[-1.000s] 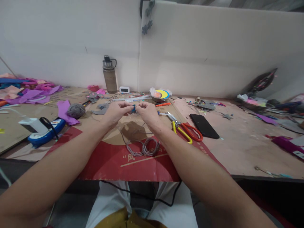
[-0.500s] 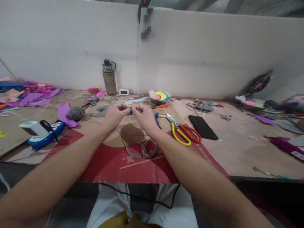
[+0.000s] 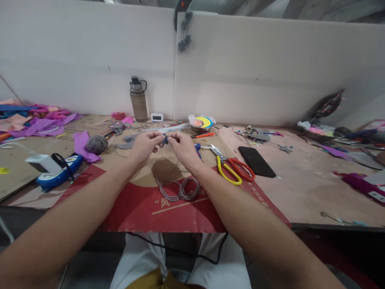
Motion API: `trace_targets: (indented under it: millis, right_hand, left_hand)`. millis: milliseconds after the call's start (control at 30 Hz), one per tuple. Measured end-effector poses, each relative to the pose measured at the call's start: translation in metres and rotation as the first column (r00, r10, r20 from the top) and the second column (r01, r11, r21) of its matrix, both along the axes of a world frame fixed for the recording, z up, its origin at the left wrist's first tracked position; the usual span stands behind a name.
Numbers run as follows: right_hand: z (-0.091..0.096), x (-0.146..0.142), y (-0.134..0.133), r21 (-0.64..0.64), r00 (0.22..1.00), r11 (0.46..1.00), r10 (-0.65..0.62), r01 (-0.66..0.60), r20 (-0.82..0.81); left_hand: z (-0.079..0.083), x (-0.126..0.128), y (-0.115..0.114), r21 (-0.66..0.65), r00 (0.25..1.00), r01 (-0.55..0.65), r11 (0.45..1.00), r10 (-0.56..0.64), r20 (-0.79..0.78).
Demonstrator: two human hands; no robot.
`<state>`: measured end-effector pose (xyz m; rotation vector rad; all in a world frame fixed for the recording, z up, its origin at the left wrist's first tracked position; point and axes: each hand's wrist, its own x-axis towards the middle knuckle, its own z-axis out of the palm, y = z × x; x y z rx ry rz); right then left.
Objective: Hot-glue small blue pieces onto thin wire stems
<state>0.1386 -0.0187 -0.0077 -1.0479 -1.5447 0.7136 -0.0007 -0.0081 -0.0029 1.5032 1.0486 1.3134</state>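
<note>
My left hand (image 3: 144,145) and my right hand (image 3: 183,146) meet above the table's middle, fingers pinched together on a small dark blue piece (image 3: 165,139) held between them. A thin grey strand hangs from the piece down to loose coils of grey yarn (image 3: 180,189) lying on the red and brown cardboard (image 3: 141,208) below my wrists. A grey yarn ball (image 3: 96,143) sits to the left of my left hand.
Scissors with yellow and red handles (image 3: 231,167) and a black phone (image 3: 256,161) lie right of my hands. A blue glue gun (image 3: 58,171), purple felt scraps (image 3: 42,122), a water bottle (image 3: 138,100) and a small bowl (image 3: 202,122) stand left and behind.
Both hands have drifted slightly left and toward me, still pinched on the small blue piece. The camera has tipped a little, so the table sits lower in view.
</note>
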Motion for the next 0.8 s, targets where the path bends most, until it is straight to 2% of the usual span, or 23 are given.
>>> trace_targets:
  millis: [167, 300, 633, 800]
  right_hand:
    - [-0.004, 0.002, 0.002, -0.014, 0.998, 0.998, -0.06, 0.06, -0.015]
    - [-0.003, 0.002, 0.002, -0.008, 0.998, 0.998, -0.056, 0.056, -0.031]
    - [-0.001, -0.001, -0.005, 0.011, 0.999, 0.999, -0.05, 0.05, 0.02]
    - [-0.001, -0.003, -0.009, 0.05, 0.996, 0.997, -0.059, 0.056, 0.07]
  left_hand:
    - [0.004, 0.004, -0.003, -0.096, 0.983, 0.104, 0.99, -0.087, 0.164]
    - [0.004, 0.005, -0.004, -0.086, 0.982, 0.106, 0.991, -0.091, 0.168]
    - [0.001, 0.002, 0.001, -0.071, 0.994, 0.033, 0.997, -0.025, 0.111]
    - [-0.001, -0.003, 0.007, -0.042, 0.991, -0.073, 0.996, 0.077, 0.105]
